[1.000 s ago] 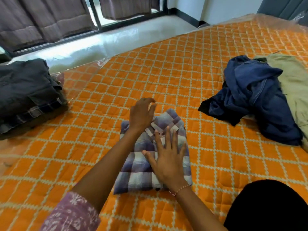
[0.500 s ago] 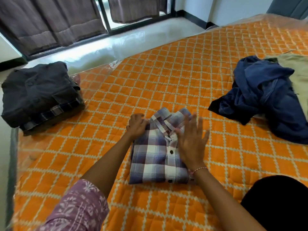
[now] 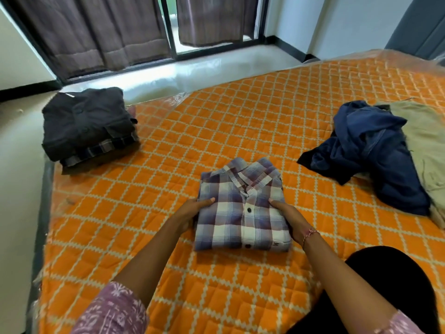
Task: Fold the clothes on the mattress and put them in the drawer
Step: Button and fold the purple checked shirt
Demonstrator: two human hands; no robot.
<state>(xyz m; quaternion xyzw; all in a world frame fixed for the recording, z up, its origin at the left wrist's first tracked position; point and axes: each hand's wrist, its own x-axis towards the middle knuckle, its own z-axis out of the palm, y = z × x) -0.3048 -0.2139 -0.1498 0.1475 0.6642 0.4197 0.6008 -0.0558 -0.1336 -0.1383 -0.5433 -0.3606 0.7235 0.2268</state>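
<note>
Two hands are being slid in against a folded plaid shirt (image 3: 242,208) on the orange mattress (image 3: 144,213): the left hand (image 3: 192,214) and right hand (image 3: 287,219), flat on top half a second ago, are now gripping its side edges, thumbs on top. Folding is judged finished, lifting next. Farther off, a folded dark stack (image 3: 88,126) and unfolded blue (image 3: 375,153) and khaki clothes (image 3: 426,145) are lying
</note>
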